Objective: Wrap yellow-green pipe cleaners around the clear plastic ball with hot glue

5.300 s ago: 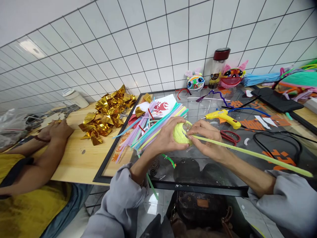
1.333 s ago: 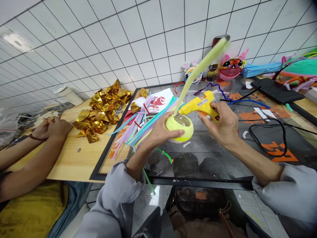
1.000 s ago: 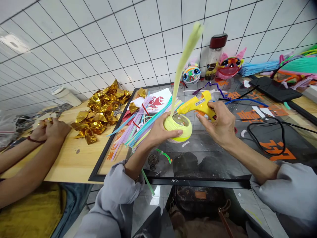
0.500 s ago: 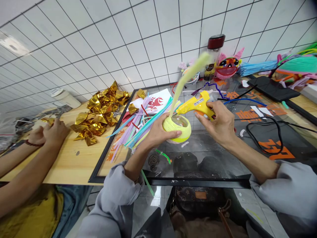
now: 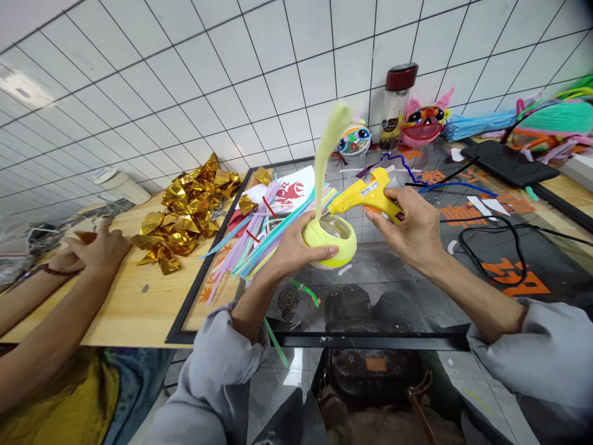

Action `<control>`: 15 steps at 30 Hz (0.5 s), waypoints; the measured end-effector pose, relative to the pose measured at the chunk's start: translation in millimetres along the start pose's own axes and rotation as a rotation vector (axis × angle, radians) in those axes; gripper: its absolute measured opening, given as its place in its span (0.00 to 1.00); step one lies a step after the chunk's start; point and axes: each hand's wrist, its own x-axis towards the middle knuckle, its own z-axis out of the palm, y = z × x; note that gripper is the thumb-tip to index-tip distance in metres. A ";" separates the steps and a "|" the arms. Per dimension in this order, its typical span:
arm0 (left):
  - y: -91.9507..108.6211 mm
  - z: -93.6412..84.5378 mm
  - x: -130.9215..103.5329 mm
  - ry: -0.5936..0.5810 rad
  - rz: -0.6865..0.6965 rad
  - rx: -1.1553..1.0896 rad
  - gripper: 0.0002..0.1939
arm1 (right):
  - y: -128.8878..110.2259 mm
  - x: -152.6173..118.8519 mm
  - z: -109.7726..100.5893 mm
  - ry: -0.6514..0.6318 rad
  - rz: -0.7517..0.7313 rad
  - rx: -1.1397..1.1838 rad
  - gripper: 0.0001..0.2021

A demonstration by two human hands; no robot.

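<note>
My left hand [image 5: 299, 247] grips a round bowl wrapped in yellow pipe cleaner [image 5: 340, 248], its thumb along the side. The bowl's opening faces up and something clear shows inside. A loose yellow pipe-cleaner end [image 5: 325, 154] rises from its left rim and is blurred at the top. In my right hand [image 5: 410, 225] is a yellow glue gun [image 5: 365, 193], fingers wrapped round its handle. The gun's nozzle points left, close to the rim beside the upright strand; whether it touches I cannot tell.
Pipe cleaners [image 5: 273, 228] lie left of the bowl by a paper with a red print [image 5: 291, 188]. Gold foil [image 5: 185, 216] covers part of the wooden table, near a co-worker's hands [image 5: 99, 250]. A bottle [image 5: 396, 108], decorated faces [image 5: 354, 139], a phone [image 5: 509, 162] and a black cable [image 5: 519, 241] lie behind and right.
The loose yellow strand has swung left and now stands nearly upright, uncovering a decorated face behind it. Both my hands keep almost the same place. The co-worker's fingers have shifted on the gold foil.
</note>
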 end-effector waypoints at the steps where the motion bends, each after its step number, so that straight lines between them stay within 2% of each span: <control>1: 0.1 0.0 -0.1 -0.002 -0.002 -0.001 0.37 | 0.0 0.5 -0.7 -0.005 0.000 0.002 0.12; 15: -1.2 -2.0 0.1 -0.018 -0.068 -0.059 0.42 | -4.9 7.1 -10.3 -0.040 0.021 0.028 0.12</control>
